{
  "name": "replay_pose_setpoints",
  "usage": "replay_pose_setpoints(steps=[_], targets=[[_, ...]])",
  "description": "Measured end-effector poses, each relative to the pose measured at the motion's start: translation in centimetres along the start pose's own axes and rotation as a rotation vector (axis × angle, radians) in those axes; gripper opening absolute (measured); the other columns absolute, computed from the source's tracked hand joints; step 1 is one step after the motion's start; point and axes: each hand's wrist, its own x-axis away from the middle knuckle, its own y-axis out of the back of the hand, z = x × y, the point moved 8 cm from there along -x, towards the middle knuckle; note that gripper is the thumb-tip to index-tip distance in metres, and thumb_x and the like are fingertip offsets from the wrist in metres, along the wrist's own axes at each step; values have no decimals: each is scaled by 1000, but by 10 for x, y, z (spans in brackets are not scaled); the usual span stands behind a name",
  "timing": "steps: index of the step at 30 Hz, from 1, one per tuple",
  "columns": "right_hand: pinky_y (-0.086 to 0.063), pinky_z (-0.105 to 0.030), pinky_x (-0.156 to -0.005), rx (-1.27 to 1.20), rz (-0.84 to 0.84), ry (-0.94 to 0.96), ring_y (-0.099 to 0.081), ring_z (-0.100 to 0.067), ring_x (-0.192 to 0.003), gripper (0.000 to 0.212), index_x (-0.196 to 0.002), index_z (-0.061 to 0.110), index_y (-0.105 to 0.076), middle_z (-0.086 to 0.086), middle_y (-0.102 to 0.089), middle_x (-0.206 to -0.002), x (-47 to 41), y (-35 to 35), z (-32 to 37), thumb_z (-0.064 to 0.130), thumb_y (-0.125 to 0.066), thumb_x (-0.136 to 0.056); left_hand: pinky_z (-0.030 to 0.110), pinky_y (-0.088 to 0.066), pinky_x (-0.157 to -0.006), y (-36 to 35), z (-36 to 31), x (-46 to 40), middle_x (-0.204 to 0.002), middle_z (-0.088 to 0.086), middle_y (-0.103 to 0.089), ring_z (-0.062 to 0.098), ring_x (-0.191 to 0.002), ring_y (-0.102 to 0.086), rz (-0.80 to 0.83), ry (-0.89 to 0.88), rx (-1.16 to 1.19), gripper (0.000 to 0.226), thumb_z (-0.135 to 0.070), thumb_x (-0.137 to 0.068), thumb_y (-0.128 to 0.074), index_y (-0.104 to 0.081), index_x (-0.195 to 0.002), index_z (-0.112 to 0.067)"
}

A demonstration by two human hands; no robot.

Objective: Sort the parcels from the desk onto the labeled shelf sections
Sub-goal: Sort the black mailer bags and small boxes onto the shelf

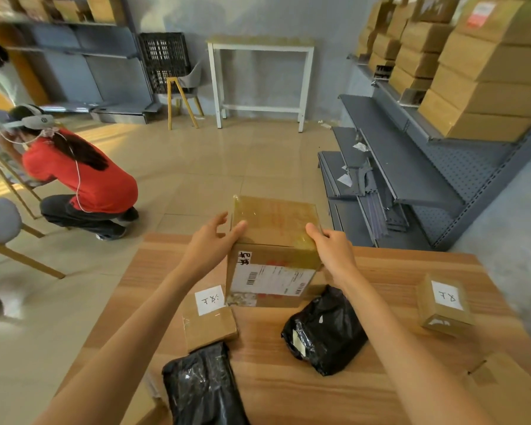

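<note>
Head view: box (pixel 275 250) label blurred, seemingly held by both hands.

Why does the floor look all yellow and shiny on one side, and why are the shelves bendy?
In the head view, warm light falls across the floor tiles at the left and glares off them; the wide-angle lens curves the shelves near the edges; the big box in the middle stays sharp, while the frame's corners blur.
</note>
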Motion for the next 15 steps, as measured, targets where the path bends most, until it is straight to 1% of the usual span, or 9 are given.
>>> replay_pose_setpoints(steps=[2,4,5,6,7,8,11,13,15], targets=[[-53,-41,-77,20,-9,-28,-67,-31,-83,52,-78,6,-62,-9,-65,-78,-2,8,6,55,-50,-91,45,-52,-93,-11,-21,9,-135,-8,-53,14,-118,-57,124,-147,44,81,-66,-71,-68,-33,-140,-42],[-57,-46,-78,7,-16,-45,-69,-28,-79,55,-80,4,-65,-8,-70,-81,-4,14,12,57,-54,-87,49,-45,-102,-13,-32,15,-142,-7,-46,17,-129,-47,157,-219,54,96,-57,-65,-79,-24,-143,-45],[-58,-47,-76,9,-14,-51,-69,-26,-77,56,-83,5,-66,-8,-71,-82,-4,17,15,59,-55,-85,49,-31,-111,-11,-34,16,-152,-7,-33,18,-141,-31,134,-233,38,106,-53,-63,-82,-15,-146,-45],[-59,-47,-75,20,-10,-50,-70,-25,-76,56,-84,7,-67,-8,-71,-82,-3,18,18,61,-55,-83,41,-18,-115,-8,-37,18,-158,-9,-17,12,-146,-12,94,-242,5,115,-48,-64,-83,-7,-149,-42],[-59,-46,-73,36,-2,-44,-70,-23,-76,57,-85,9,-67,-7,-71,-81,-2,20,22,64,-54,-81,34,-14,-113,-4,-41,20,-159,-11,-4,5,-145,-2,54,-256,-32,118,-42,-65,-83,-1,-149,-39],[-60,-45,-73,57,-6,-33,-70,-23,-75,58,-84,10,-67,-6,-71,-80,-1,22,26,66,-53,-79,30,-16,-110,-1,-46,23,-159,-12,2,0,-142,-1,23,-275,-58,119,-38,-66,-83,1,-150,-38],[-60,-44,-71,110,-40,9,-70,-22,-72,66,-76,11,-65,-4,-71,-76,3,31,39,74,-47,-69,30,-30,-108,4,-58,26,-159,-13,-4,1,-135,-18,-6,-325,-58,104,-34,-65,-84,-20,-146,-43],[-58,-39,-69,130,-67,50,-68,-22,-66,61,-61,14,-53,-1,-64,-64,6,39,49,73,-46,-76,34,-36,-109,6,-64,26,-157,-14,-17,5,-136,-27,-28,-357,-62,85,-35,-64,-85,-42,-137,-40],[-46,-30,-60,91,-82,100,-53,-15,-53,57,-56,20,-41,5,-47,-53,12,45,60,67,-44,-88,37,-39,-108,7,-66,23,-153,-13,-26,9,-136,-32,-80,-351,-34,75,-36,-63,-85,-53,-131,-35]])
